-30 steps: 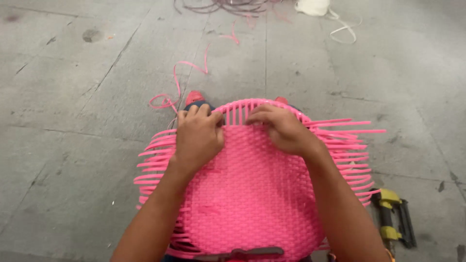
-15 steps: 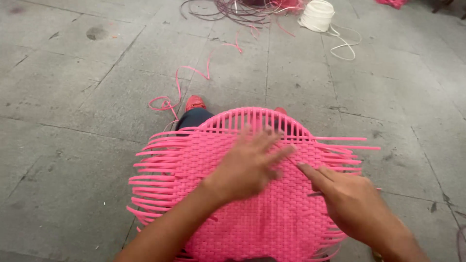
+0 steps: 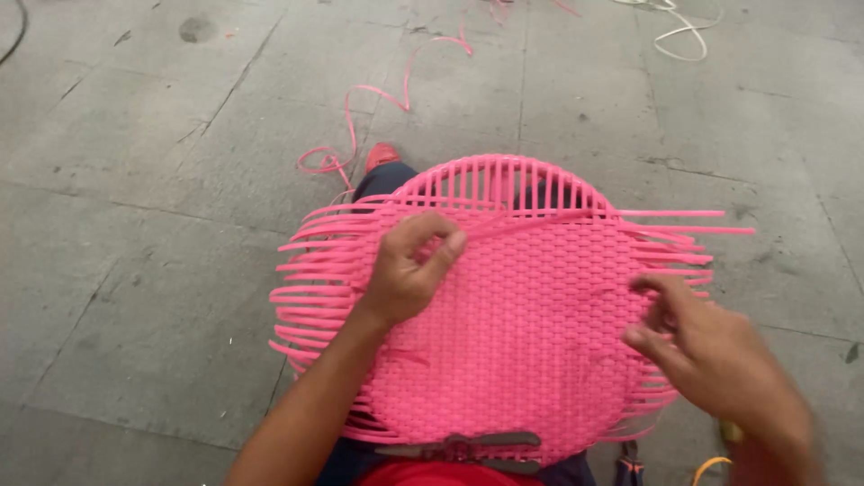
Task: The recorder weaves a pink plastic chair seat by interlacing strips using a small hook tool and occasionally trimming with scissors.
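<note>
While the left hand (image 3: 409, 270) pinches a thin pink plastic strand (image 3: 531, 222) over the round pink woven panel (image 3: 522, 333), the right hand (image 3: 711, 360), blurry, prob. open & empty; keep strand taut, flat.

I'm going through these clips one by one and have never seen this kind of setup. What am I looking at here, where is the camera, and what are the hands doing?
There is no machine: a person wears a camera on the head, so the single view looks down at their own two bare hands. On their lap rests a round pink woven panel, plastic strips plaited over a frame, with loose strip ends sticking out at both sides. The left hand pinches a pink strip running across the unwoven top. The right hand is at the panel's right edge among the loose ends; it is blurred, so its grip is unclear. Around lies a grey concrete floor with a stray pink strip.
</note>
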